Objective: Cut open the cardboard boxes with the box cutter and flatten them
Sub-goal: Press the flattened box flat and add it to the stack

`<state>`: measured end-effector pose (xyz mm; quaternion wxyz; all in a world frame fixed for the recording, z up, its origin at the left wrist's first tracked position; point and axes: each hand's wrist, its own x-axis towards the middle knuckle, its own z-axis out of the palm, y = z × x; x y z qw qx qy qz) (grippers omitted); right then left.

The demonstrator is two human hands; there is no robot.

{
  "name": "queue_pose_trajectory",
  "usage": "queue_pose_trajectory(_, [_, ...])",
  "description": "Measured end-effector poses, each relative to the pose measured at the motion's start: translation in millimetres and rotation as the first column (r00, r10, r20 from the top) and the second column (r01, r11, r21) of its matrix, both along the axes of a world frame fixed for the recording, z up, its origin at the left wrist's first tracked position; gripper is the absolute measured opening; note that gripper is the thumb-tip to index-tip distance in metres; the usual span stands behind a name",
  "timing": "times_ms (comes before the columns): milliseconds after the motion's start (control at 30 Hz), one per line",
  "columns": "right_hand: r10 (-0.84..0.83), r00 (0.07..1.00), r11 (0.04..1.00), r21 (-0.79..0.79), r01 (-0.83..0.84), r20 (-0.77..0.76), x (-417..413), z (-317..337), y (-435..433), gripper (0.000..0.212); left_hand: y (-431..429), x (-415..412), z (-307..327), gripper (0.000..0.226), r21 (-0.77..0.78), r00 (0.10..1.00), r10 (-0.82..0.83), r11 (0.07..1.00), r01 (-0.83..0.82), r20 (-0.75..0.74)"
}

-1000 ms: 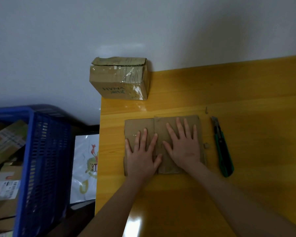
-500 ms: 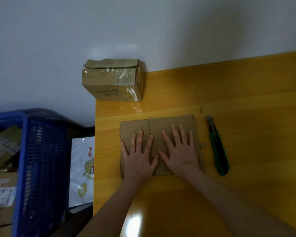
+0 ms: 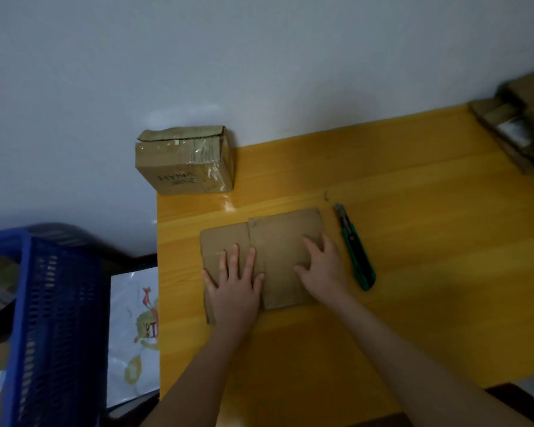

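**Supervisor:** Status of the flattening?

**Operator:** The flattened cardboard box (image 3: 278, 241) lies on the yellow table (image 3: 413, 211), with the box cutter (image 3: 355, 251) just beside its right edge. I judge the centre crease needs firm, even palm pressure.

**Supervisor:** Hands?

**Operator:** The left hand (image 3: 236, 288) presses the left panel, fingers straight. The right hand (image 3: 324, 272) rests on the right panel, fingers bent; I cannot tell if it grips. The taped box (image 3: 185, 161) is uncut.

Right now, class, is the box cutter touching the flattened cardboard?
Apart. The head view shows a strip of bare yellow table between the box cutter and the right edge of the flattened cardboard.
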<state>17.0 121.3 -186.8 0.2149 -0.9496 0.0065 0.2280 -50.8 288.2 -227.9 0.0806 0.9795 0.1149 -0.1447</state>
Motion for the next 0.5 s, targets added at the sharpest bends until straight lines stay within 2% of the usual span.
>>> queue_pose_trajectory(67, [-0.135,0.990,0.987,0.082,0.139,-0.044,-7.6,5.3,-12.6,0.080,-1.1,-0.7,5.9,0.065,-0.014,0.999,0.016,1.000,-0.016,-0.032])
queue_pose_trajectory(133, [-0.252,0.949,0.940,0.186,0.287,-0.189,-14.7,10.1,-22.2,0.085,-1.2,-1.3,11.6,0.059,-0.030,0.997,0.006,1.000,-0.008,-0.075])
queue_pose_trajectory(200, [-0.320,0.900,0.859,0.311,0.407,-0.295,-21.2,17.7,-27.2,0.072,-1.8,-0.6,22.8,0.055,-0.073,0.996,0.036,0.996,-0.042,-0.083])
queue_pose_trajectory(333, [-0.445,0.822,0.640,0.516,0.570,-0.355,-17.3,53.1,-47.2,0.054,-13.4,16.5,53.9,0.060,-0.207,0.979,0.203,0.959,-0.196,0.017])
queue_pose_trajectory(367, [-0.469,0.807,0.588,0.555,0.588,-0.358,-12.3,65.0,-56.8,0.050,-17.8,24.7,65.3,0.064,-0.273,0.956,0.293,0.922,-0.275,0.029])
queue_pose_trajectory(433, [-0.516,0.786,0.521,0.604,0.603,-0.341,-1.5,89.4,-80.4,0.048,-28.5,45.2,86.7,0.073,-0.479,0.883,0.470,0.776,-0.409,0.007])
queue_pose_trajectory(500, [-0.536,0.803,0.562,0.600,0.569,-0.259,7.6,107.2,-107.9,0.046,-41.6,64.5,103.1,0.077,-0.637,0.844,0.534,0.633,-0.439,-0.051])
